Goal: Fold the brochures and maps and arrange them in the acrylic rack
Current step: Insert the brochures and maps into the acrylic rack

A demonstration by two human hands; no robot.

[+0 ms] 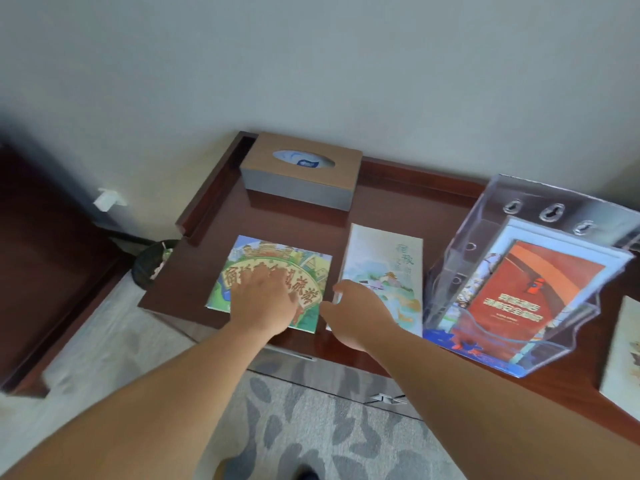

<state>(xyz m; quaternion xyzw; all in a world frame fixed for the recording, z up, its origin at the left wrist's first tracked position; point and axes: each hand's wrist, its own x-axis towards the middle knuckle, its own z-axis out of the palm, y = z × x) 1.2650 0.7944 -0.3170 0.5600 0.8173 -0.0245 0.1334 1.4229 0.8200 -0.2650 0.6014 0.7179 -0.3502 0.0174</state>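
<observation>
Folded map [249, 258] lies flat at the left front of the table [398, 202]. The left hand [266, 303] is pressed on it, fingers straight and spread. A tissue box [301, 174] is seen behind. The right hand [360, 313] is held at the map's right edge, over the near corner of a pale brochure [391, 265]. Its fingers are loosely curved, nothing gripped; contact cannot be told. The rack [519, 209] stands just right of the pale brochure, with a red brochure [533, 289] upright inside. Another sheet [623, 348] lies at far right.

beyond left hand [263, 301]: bare desk [298, 220] strip, then tissue box [301, 171] blocks | farther left: raised rim [207, 199] | right of right hand [360, 313]: acrylic rack [485, 216] close by, brochures [533, 285] filling it | between hands: narrow gap
</observation>
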